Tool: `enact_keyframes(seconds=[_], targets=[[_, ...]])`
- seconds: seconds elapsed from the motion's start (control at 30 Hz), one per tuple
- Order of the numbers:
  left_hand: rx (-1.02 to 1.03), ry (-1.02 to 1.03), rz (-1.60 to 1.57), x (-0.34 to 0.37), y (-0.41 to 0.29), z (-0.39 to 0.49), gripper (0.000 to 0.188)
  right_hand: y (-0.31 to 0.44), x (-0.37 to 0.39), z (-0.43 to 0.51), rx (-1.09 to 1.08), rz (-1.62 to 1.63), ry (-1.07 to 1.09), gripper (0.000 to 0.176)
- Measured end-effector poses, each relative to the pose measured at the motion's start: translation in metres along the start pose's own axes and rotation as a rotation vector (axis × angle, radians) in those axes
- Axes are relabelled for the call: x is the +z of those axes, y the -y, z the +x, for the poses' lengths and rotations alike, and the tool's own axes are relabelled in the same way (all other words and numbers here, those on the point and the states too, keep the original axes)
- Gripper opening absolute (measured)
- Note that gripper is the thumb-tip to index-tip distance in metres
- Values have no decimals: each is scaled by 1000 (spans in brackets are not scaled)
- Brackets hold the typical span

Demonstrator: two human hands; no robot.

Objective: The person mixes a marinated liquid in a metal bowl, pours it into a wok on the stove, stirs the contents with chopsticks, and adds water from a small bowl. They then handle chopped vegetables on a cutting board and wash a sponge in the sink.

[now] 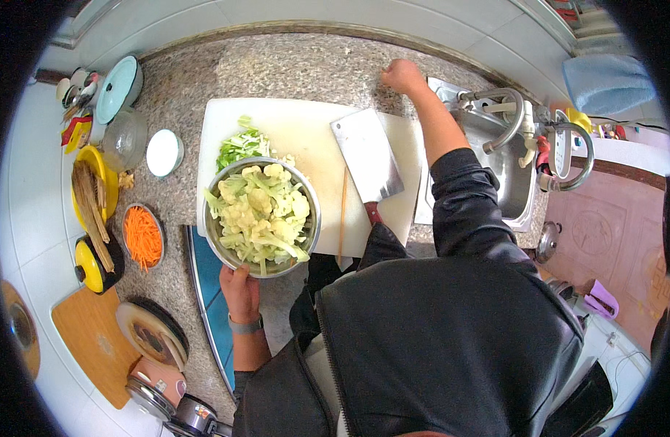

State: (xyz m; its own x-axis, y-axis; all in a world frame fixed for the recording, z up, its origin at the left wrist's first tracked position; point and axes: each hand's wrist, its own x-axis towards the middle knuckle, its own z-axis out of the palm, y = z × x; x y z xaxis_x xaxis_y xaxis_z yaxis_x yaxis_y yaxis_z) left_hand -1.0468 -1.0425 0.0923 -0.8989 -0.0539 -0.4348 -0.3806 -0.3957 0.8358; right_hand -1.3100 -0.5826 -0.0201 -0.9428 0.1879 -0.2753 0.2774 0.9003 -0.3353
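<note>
My left hand (240, 289) grips the near rim of a stainless steel bowl (316, 218). Cut cauliflower florets (261, 205) heap above the bowl's rim. Beneath and behind it lies a white cutting board (307, 120), bearing chopped green onion (242, 147) partly hidden by the bowl. A cleaver (367, 153) rests flat on the board, its reddish handle towards me. Beyond the board, near the sink, my right hand (403, 75) is curled over the granite countertop (291, 63); nothing shows in it.
To the right is a steel sink (501, 180) with a curved faucet (509, 120). On the left stand a bowl of shredded carrot (142, 236), a white bowl (164, 153), a yellow basin (110, 185), a yellow-lidded pot (89, 265) and a wooden board (92, 341). A thin orange strip (343, 213) lies beside the cleaver.
</note>
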Motion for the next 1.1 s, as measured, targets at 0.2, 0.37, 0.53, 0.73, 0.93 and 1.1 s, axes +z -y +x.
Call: enact_keyframes(seconds=[0.2,0.37,0.53,0.73,0.93,1.1], targets=[[-3,4,31,6,1,6,44,-22,18,-12,-167,53,-182,18],[-64,-26,39,14,-5,8,43,-5,26,-9,-197,-33,-163,17],[-33,-17,32,23,-5,15,41,-10,38,3,-126,-117,-140,18],[-24,14,18,28,2,27,38,0,24,-10,-46,-99,-79,18],[-51,84,-31,28,9,29,44,29,-17,-37,-118,1027,130,11],[3,137,-122,-4,12,10,36,172,-74,-117,-391,1129,194,6]])
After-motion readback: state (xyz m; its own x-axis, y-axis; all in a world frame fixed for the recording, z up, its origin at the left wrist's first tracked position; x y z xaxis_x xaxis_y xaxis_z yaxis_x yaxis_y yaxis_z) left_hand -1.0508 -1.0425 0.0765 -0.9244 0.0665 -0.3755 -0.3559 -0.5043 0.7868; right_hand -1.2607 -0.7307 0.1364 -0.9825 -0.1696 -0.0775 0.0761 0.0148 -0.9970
